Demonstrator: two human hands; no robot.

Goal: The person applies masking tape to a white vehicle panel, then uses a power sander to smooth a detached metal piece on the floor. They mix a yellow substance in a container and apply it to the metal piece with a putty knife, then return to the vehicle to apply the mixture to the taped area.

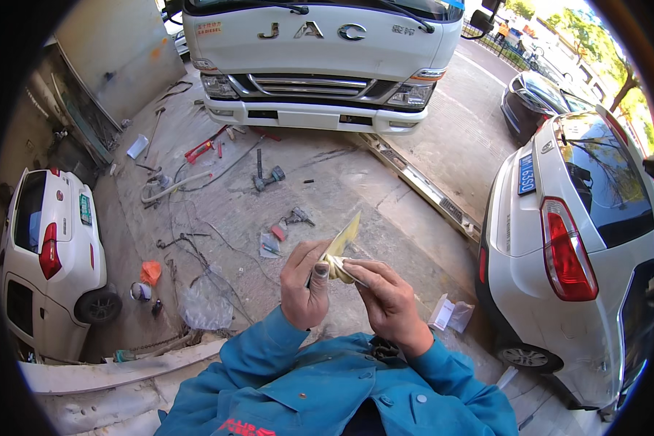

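In front of my chest, my left hand is closed round a flat, yellowish putty spreader whose pointed end sticks up past the fingers. A lump of cream-yellow putty sits on it beside my thumb. My right hand comes in from the other side, fingers pinched on a thin pale scraper that touches the putty. Most of the scraper is hidden by the fingers. Both hands look dusty, and the two tools meet between them.
A white truck stands ahead, with white cars at left and right. On the concrete lie power tools, a smaller tool, hoses, an orange bag, clear plastic and a long metal rail.
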